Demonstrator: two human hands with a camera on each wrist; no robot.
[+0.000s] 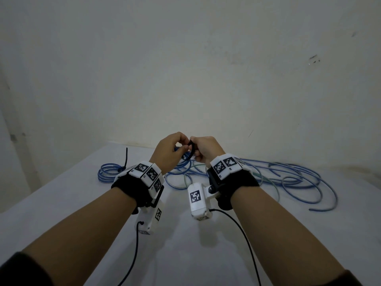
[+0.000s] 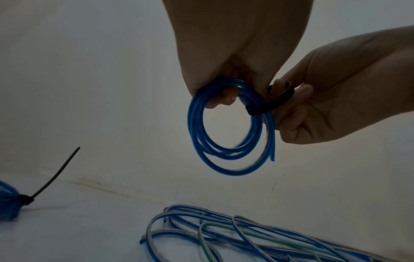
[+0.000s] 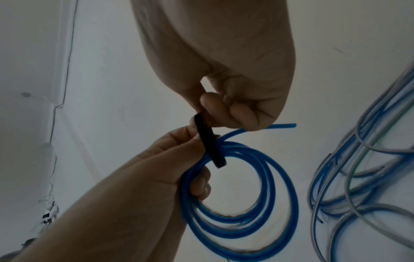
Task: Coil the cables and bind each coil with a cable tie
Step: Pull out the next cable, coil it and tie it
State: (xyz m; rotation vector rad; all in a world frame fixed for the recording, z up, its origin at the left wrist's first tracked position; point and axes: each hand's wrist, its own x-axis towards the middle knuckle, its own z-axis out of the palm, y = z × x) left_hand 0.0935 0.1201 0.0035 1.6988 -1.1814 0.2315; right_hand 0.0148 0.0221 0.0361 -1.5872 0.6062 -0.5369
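Observation:
Above the white table my two hands meet over a small blue cable coil (image 2: pixel 226 131) (image 3: pixel 237 200). My left hand (image 1: pixel 172 150) (image 2: pixel 224 74) (image 3: pixel 170 159) grips the coil at its top, fingers through the loop. A black cable tie (image 2: pixel 277 99) (image 3: pixel 207 141) (image 1: pixel 192 150) is looped around the coil's strands, and my right hand (image 1: pixel 203 149) (image 3: pixel 226 109) (image 2: pixel 313 99) pinches the tie's upper part. The coil's cut end (image 3: pixel 291 125) sticks out free.
A bound blue coil (image 1: pixel 109 172) with its black tie tail (image 2: pixel 58 173) standing up lies at the left. A loose tangle of blue, grey and green cables (image 1: pixel 278 178) (image 2: pixel 246 235) (image 3: pixel 358 168) spreads across the table's right. A wall stands close behind the table.

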